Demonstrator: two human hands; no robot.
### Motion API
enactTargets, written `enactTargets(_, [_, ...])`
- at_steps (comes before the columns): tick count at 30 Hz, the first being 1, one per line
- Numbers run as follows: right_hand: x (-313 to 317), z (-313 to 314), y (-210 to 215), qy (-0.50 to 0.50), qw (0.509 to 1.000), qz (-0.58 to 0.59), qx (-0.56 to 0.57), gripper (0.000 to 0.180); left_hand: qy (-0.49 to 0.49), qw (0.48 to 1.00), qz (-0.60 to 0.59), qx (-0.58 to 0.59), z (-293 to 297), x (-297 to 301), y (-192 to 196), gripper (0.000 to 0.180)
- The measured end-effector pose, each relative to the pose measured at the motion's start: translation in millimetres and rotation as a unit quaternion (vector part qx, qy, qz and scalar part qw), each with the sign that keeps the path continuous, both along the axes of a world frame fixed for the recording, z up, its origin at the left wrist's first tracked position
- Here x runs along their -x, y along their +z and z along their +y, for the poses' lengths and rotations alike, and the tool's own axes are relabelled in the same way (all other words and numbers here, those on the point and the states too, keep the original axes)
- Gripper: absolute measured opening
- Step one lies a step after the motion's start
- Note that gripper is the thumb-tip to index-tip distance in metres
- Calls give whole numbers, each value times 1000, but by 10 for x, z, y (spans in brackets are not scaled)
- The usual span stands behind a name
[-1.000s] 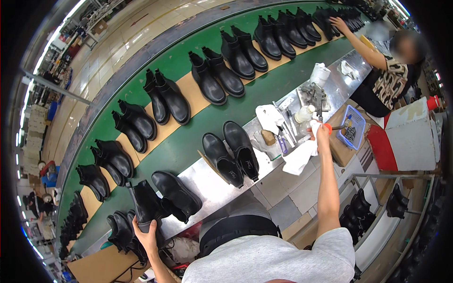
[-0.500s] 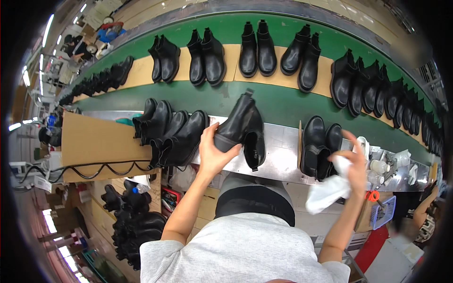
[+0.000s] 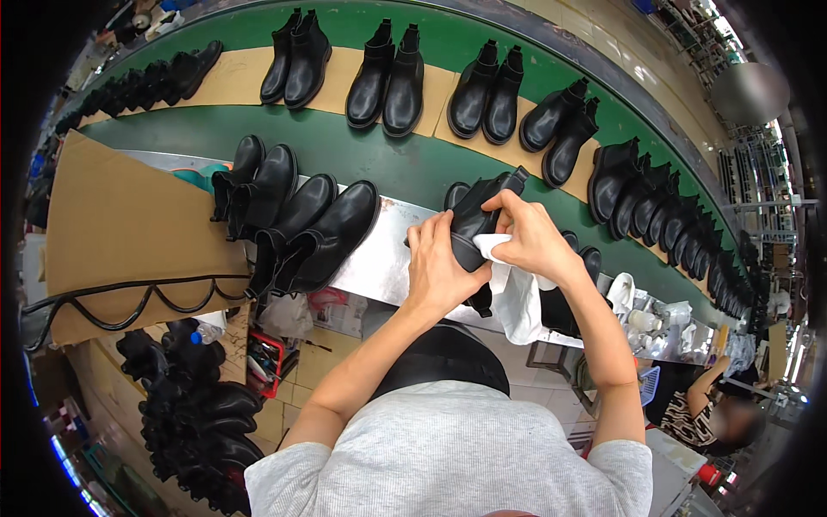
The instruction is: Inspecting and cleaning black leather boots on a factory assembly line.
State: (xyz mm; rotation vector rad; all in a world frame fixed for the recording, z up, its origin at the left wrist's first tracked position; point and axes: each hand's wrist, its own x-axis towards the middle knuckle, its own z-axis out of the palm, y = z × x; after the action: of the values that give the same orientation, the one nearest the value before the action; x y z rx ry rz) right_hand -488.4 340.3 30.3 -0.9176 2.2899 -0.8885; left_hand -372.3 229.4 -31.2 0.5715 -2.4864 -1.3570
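A black ankle boot (image 3: 476, 211) is tilted over the metal table edge, its pull tab toward the upper right. My left hand (image 3: 438, 269) wraps round its sole end. A white cloth (image 3: 518, 306) is pinched in my right hand (image 3: 536, 239), pressed to the boot's side; its loose part hangs down. Behind and below the held boot, another black boot (image 3: 457, 195) is mostly hidden. To the left, two pairs of black boots (image 3: 332, 237) lie with their openings toward me. More boots (image 3: 589, 261) stand to the right, partly covered by my right forearm.
Across the green conveyor (image 3: 396, 164), pairs of boots (image 3: 405, 82) line a cardboard strip (image 3: 435, 116). A cardboard sheet (image 3: 142, 233) stands left. Bottles (image 3: 642, 320) sit on the right end of the metal table (image 3: 379, 250). Boots (image 3: 202, 414) are heaped lower left. Another person (image 3: 689, 409) is lower right.
My right hand has come in from the right with the cloth and now touches the held boot. The left hand still grips that boot. The whole view has turned somewhat.
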Motion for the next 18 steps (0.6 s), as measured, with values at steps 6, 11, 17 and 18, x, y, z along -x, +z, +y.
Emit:
enactTargets(6, [17, -44, 40, -19, 999, -26, -24, 44, -20, 1000, -1, 0, -15, 9, 1, 78])
enactTargets(11, [34, 67, 2, -4, 999, -45, 17, 41, -28, 1000, -12, 7, -8, 7, 11, 78])
enactTargets(17, [-8, 28, 13, -25, 1000, 4, -18, 45, -20, 999, 15, 24, 28, 16, -20, 77])
enactTargets(18, [0, 55, 26, -17, 1000, -14, -12, 45, -24, 999, 16, 26, 21, 15, -24, 77])
